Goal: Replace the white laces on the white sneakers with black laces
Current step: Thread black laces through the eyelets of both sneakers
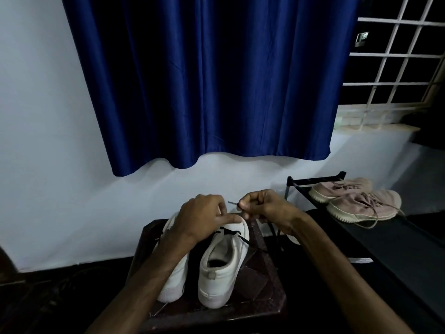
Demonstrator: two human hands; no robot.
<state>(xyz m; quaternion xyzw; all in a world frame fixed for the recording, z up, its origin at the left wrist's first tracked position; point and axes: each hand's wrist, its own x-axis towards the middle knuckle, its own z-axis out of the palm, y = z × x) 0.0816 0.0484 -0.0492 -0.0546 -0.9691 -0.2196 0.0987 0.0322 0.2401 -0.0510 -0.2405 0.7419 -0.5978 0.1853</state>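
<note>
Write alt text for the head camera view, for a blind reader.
The right hand pinches the tip of a thin black shoelace while the left hand grips the front of a white lace-up sneaker, one of a pair standing on a dark wooden stool. A blue fabric curtain hangs behind.

Sneakers [221, 268] side by side on stool [260, 307], another pair [356, 201] on rack [385, 242] to its right, curtain [204, 80] behind

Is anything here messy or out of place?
Only a small thing: on the black rack, the pinkish sneakers look loosely laced, and one loose lace trails off the nearer shoe across the rack. The white sneaker being laced sits upright.
</note>
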